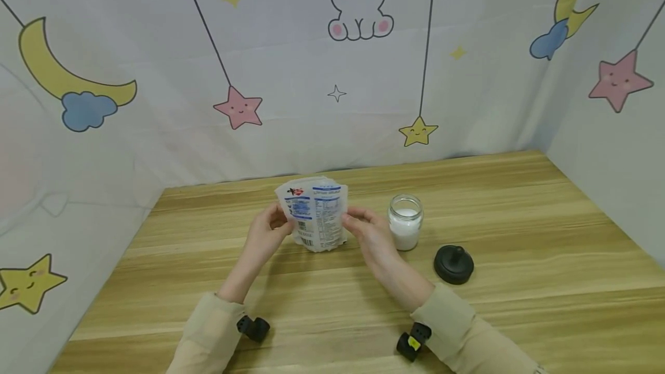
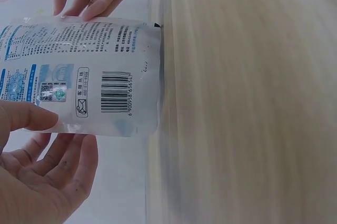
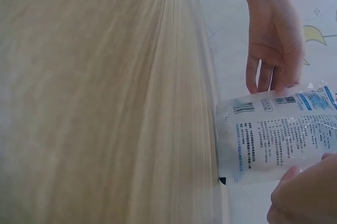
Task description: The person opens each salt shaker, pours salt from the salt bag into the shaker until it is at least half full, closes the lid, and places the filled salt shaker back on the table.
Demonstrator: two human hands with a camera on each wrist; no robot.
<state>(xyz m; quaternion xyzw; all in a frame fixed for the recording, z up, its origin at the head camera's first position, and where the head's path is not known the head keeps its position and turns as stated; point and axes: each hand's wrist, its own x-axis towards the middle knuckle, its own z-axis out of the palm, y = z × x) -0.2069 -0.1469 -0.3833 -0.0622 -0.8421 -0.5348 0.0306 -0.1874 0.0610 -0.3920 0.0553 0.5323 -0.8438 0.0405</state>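
A white plastic pouch point(image 1: 318, 215) with blue print and a barcode stands upright on the table, held between both hands. My left hand point(image 1: 267, 235) pinches its left edge, thumb on the printed face and fingers behind. At the opposite edge, my right hand point(image 1: 371, 235) grips the pouch with its thumb in front. In the left wrist view the barcode side of the pouch point(image 2: 116, 76) shows, with its bottom edge near the wood. Just right of the right hand, a glass jar point(image 1: 406, 223) without a lid holds white granular stuff.
A round black lid point(image 1: 454, 264) with a knob lies on the wooden table point(image 1: 545, 235), right of the jar and nearer me. Behind the table hangs a white curtain point(image 1: 291, 74) printed with stars, moons and a rabbit. Each wrist wears a small black camera point(image 1: 253, 328).
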